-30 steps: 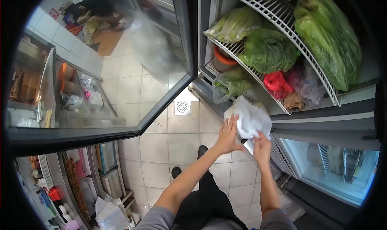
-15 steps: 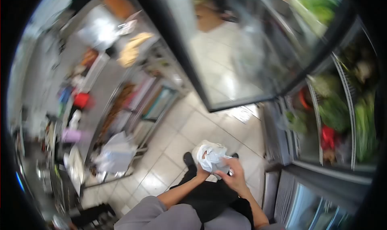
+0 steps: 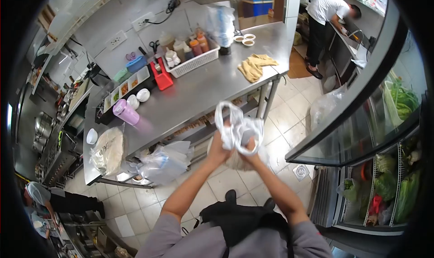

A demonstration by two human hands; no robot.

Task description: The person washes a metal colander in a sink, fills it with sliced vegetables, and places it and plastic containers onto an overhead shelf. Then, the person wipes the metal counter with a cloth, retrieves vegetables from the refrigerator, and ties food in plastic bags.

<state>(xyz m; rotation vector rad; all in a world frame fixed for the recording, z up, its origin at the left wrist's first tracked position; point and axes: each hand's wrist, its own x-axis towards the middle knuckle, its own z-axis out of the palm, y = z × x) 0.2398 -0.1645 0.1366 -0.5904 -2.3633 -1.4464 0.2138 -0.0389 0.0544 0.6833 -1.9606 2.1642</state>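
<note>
A white plastic bag (image 3: pixel 238 131) is held out in front of me, its mouth spread into two loops. My left hand (image 3: pixel 219 148) is closed on the bag's left side, and my right hand (image 3: pixel 249 153) grips its right side. The bag's fuller, pale lower part hangs below my hands; what it contains cannot be made out. Behind the bag stands a steel table (image 3: pixel 190 99). On that table, a yellow cloth (image 3: pixel 257 68) lies beyond the bag to the right.
An open glass fridge door (image 3: pixel 334 142) juts in from the right, beside shelves of greens (image 3: pixel 384 185). On the table are a bottle basket (image 3: pixel 194 64), a red dustpan-like scoop (image 3: pixel 162 77), a purple tumbler (image 3: pixel 125 112) and a large clear bag (image 3: pixel 108 151). Co-workers stand far right (image 3: pixel 323 11) and left (image 3: pixel 40 194).
My hands have moved from close to my lap out toward the steel table, carrying the bag. The bag's mouth now shows spread apart. My view has turned left and lifted.
</note>
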